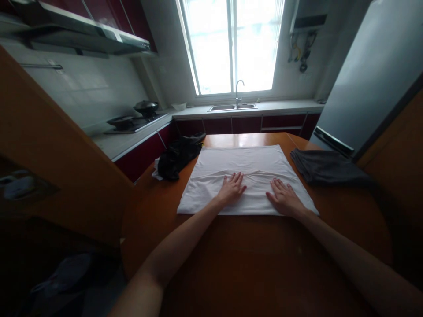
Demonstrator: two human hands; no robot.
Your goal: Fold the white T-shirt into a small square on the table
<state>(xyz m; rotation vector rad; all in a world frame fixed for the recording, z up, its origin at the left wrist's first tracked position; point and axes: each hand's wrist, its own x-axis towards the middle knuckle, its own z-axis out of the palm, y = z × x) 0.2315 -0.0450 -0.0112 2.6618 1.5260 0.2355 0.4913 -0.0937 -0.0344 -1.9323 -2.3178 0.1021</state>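
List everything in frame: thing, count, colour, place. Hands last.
white cloth: 1, white, spread flat mid-table
black garment: 1, black, bunched at table's left edge
grey garment: 1, dark grey, folded, right of the white cloth
table: 1, orange-brown wood, foreground
pans: 2, dark, on the hob at left
sink: 1, steel, under the window
fridge: 1, grey, right
left hand: 1, flat on the white cloth
right hand: 1, flat on the white cloth
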